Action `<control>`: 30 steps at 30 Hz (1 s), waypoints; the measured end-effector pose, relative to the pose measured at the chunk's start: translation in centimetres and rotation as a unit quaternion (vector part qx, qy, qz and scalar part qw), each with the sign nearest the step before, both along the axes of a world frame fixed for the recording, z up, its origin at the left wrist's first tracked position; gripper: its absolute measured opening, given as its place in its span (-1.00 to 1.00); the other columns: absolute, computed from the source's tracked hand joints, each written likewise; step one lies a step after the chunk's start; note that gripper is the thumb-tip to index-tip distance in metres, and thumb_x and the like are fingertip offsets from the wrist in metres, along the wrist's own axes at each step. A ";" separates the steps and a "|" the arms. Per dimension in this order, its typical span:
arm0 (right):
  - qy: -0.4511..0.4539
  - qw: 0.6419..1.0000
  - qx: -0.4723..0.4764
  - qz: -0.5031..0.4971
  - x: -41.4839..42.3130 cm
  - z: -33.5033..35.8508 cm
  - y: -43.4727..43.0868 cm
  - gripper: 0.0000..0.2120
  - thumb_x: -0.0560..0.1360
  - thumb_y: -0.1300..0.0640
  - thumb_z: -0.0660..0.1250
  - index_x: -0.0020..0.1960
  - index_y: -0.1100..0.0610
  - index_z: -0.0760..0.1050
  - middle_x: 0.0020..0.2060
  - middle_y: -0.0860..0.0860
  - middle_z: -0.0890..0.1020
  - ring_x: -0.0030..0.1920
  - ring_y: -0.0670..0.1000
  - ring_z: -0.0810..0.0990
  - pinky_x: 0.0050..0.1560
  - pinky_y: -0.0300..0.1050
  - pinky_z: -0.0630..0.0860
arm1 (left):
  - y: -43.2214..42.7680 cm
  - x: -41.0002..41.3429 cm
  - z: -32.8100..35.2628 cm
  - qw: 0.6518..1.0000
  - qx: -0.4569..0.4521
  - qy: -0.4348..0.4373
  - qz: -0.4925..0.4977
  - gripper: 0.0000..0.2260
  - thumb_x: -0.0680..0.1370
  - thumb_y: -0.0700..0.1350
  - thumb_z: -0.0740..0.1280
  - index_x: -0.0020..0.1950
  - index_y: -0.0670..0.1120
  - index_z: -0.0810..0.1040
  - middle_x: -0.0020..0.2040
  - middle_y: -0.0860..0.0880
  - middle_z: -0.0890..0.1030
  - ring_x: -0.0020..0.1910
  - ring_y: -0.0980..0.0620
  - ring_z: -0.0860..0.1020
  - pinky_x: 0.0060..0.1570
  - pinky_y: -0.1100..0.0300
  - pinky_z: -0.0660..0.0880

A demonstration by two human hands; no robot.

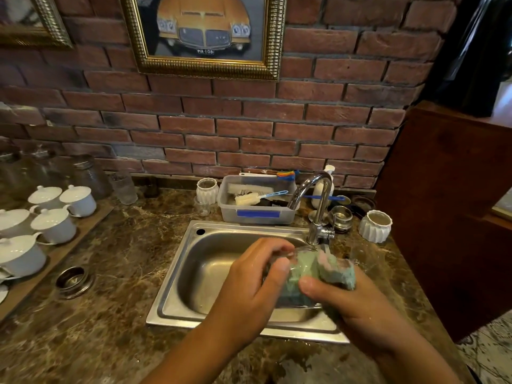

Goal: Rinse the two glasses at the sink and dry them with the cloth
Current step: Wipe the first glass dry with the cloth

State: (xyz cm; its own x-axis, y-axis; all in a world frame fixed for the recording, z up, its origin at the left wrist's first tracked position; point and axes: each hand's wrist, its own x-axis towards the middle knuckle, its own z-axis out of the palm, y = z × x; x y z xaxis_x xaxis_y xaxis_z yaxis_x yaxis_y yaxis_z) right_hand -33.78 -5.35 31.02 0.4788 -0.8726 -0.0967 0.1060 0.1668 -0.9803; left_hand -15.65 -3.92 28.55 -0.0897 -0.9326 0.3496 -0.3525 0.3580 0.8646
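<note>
- Lower centre of frame, above the sink (205,275): left hand (249,284) grips a clear glass (277,257), fingers curled over the top, thumb on the near side.
- Lower right: right hand (357,309) pinches a green-pink cloth (332,270) against the glass. Part of the cloth seems pushed inside, seen through the wall.
- Tap (318,195), centre right: no stream visible.
- Step, judged: drying one glass, its rinse apparently done.
- Second glass: cannot tell which. A ribbed tumbler (125,187) and a small clear glass (202,207) stand further back, centre left.
- Next move calls for turning the glass against the cloth with a firm grip, since wet glass slips.
</note>
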 end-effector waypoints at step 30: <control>-0.092 0.948 0.155 -0.262 0.0 -4.7 -1.1 -0.65 0.46 0.30 0.37 0.24 0.22 0.51 0.03 0.21 0.72 0.02 0.19 0.72 -0.04 0.01 0.66 | 1.0 1.4 -4.2 0.742 0.456 0.483 -0.084 -0.44 0.50 0.27 0.33 -0.06 -0.25 0.72 -0.11 -0.36 0.63 -0.31 -0.20 0.62 -0.34 0.04 0.62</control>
State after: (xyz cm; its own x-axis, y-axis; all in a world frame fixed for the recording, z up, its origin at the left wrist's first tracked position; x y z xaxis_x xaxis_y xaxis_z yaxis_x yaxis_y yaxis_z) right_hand -33.81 -6.50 26.31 0.0213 -0.9384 -0.3449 0.4191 0.3216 -0.8491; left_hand -14.28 -2.89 24.39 -0.3507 -0.8248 -0.4435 0.5738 -0.5636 0.5942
